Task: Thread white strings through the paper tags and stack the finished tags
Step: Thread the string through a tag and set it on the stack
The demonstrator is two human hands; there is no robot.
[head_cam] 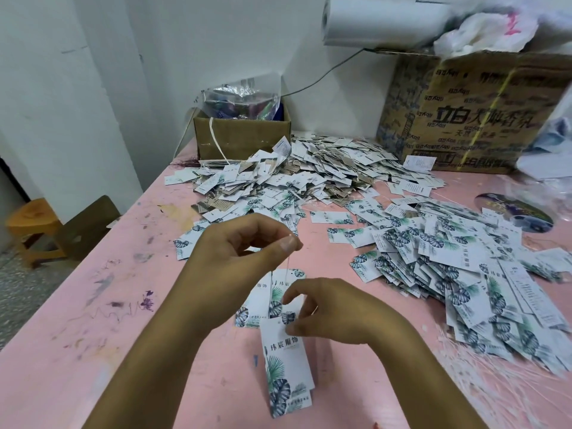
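My left hand [235,252] is raised over the pink table [93,320] and pinches the top end of a thin white string [288,264] between thumb and forefinger. The string runs straight down to a white paper tag [286,360] printed with green leaves. My right hand [328,311] grips that tag by its top edge, where the string meets it. A few more tags [263,292] lie flat under my hands. A heap of loose tags [464,267] spreads to the right. A larger pile of tags with strings [294,174] lies further back.
A bundle of loose white strings [495,379] lies at the right front. A small open cardboard box [241,137] with a plastic bag stands at the back. A large printed carton [476,109] stands at the back right, a paper roll [380,20] on top. A wooden stool [31,227] is left of the table.
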